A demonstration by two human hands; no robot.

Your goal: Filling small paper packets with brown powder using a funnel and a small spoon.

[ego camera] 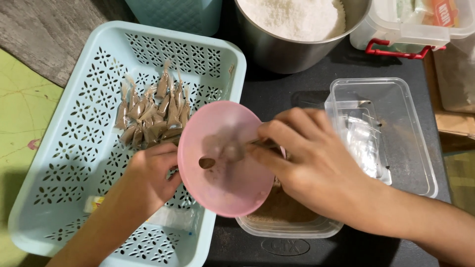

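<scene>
While the pink funnel (225, 158) stands tilted over the near corner of the pale blue perforated basket (74, 163), its wide mouth faces up toward the camera and its narrow outlet, seen as a dark oval at lower left of centre, points down and to the left. The left hand (151, 175) sits just under the funnel's left rim, curled closed around something beneath it; what it grips is hidden by the funnel. The right hand (311, 163) comes in from the right, fingers pinched on a thin metal spoon (247, 147) whose long axis runs roughly level, right to left, its bowl resting in the funnel over some brown powder. So the outlet lies nearer the left hand, the spoon handle nearer the right. Below the funnel a clear tub of brown powder (284, 210) rests on the dark table (277, 94). In the basket lies a cluster of small filled brown sachets (151, 116). Further right is a clear container of empty plastic bags (381, 133), and beyond, a steel pot of white grains (297, 29).
</scene>
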